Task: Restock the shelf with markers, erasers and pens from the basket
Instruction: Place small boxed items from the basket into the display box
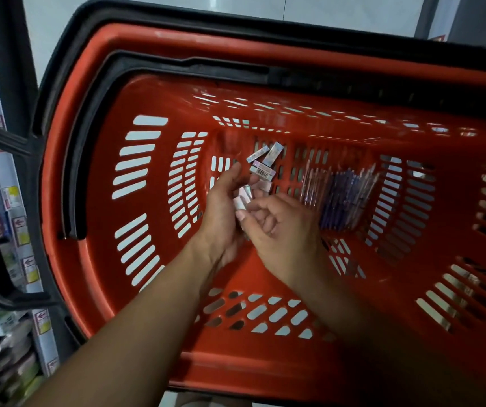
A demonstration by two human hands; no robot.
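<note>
View from above into a red slotted basket (pixel 153 92) with a black rim and handle. Both hands reach down to the basket floor and meet near its middle. The left hand (pixel 224 212) is cupped, fingers partly curled, around a few small wrapped erasers (pixel 243 198) resting against its palm and fingers. The right hand (pixel 282 227) is loosely curled, its thumb and forefinger pinched at one of those erasers, so that the two hands touch at the bundle. Just beyond the fingertips, more loose erasers (pixel 265 163) lie on the basket floor, one showing a barcode label. To their right, apart from the hands, a row of pens (pixel 341 192), purple and pink, lies side by side on the floor of the basket. At the far left edge, shelves (pixel 15 218) with price tags and packaged goods are visible, blurred.
</note>
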